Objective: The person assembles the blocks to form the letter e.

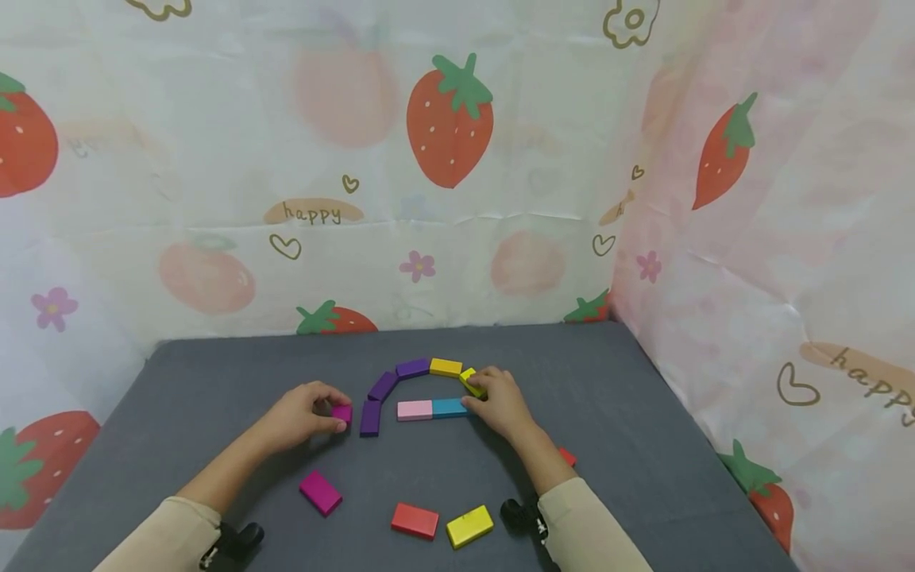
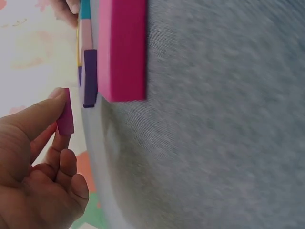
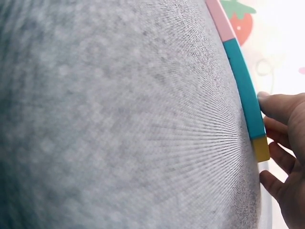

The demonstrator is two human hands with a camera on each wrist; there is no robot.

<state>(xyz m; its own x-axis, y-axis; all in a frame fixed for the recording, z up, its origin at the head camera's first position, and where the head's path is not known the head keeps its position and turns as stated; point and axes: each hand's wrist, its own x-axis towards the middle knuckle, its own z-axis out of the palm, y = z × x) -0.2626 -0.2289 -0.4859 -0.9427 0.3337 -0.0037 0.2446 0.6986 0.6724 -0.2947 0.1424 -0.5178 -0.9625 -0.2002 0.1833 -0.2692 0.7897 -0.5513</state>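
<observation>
My left hand (image 1: 303,417) pinches a small magenta block (image 1: 342,414) between thumb and fingers, just left of an arc of blocks. Purple blocks (image 1: 383,386) make up the arc's left side, and an orange-yellow block (image 1: 446,367) continues it across the top. At its right end my right hand (image 1: 503,405) holds a yellow block (image 1: 469,380), partly covered by the fingers. Inside the arc, a pink block (image 1: 415,411) lies end to end with a blue block (image 1: 448,408). The right thumb is close to the blue block's right end; whether they touch, I cannot tell.
Nearer the front of the grey table (image 1: 236,381) lie a magenta block (image 1: 321,493), a red block (image 1: 415,520) and a yellow block (image 1: 469,527). Another red block (image 1: 567,457) is partly hidden by the right forearm. A strawberry-print curtain (image 1: 450,238) surrounds the table's back and sides.
</observation>
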